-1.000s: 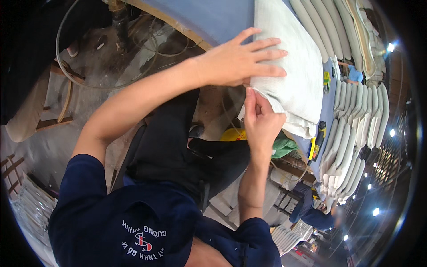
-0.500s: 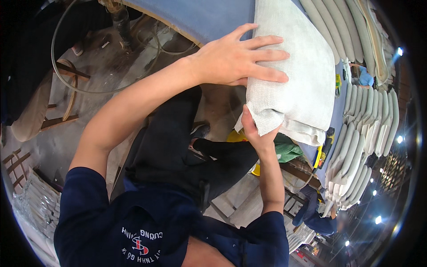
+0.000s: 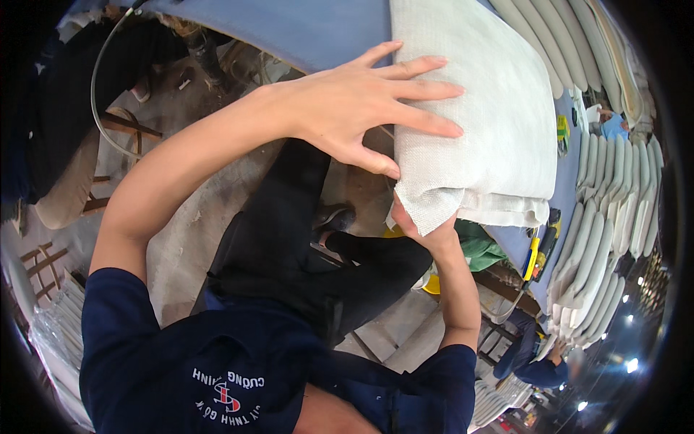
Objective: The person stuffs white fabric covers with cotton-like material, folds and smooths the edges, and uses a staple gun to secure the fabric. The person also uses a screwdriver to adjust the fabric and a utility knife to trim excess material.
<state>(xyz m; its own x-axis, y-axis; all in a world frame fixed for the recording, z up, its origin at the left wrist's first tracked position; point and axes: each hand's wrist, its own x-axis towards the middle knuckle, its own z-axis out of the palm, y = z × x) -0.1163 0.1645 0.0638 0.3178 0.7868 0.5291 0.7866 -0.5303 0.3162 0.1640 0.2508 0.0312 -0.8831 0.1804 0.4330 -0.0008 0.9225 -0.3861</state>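
Two hands on a pale cushion

Left hand (image 3: 369, 101) lies open, fingers spread, on the cushion (image 3: 477, 123); right hand (image 3: 423, 228) grips its near corner over the blue surface (image 3: 318, 29).

1. The person wore a dark navy short-sleeved shirt (image 3: 195, 362), and the fabric looked plain and matte across the chest.
2. On that shirt sat a small printed emblem (image 3: 225, 394): white lettering curved round a red-and-white mark.
3. The sleeves stopped short at the upper arm, one at the left shoulder (image 3: 123, 311) and one at the right (image 3: 441, 369), both with plain hemmed edges.
4. Both forearms were bare, with no watch, band or glove on them.
5. The left hand (image 3: 369, 101) carried no ring or glove; its nails were short and plain.
6. The right hand (image 3: 426, 230) was bare too, though only part of it showed.
7. Black trousers (image 3: 311, 246) covered the legs.
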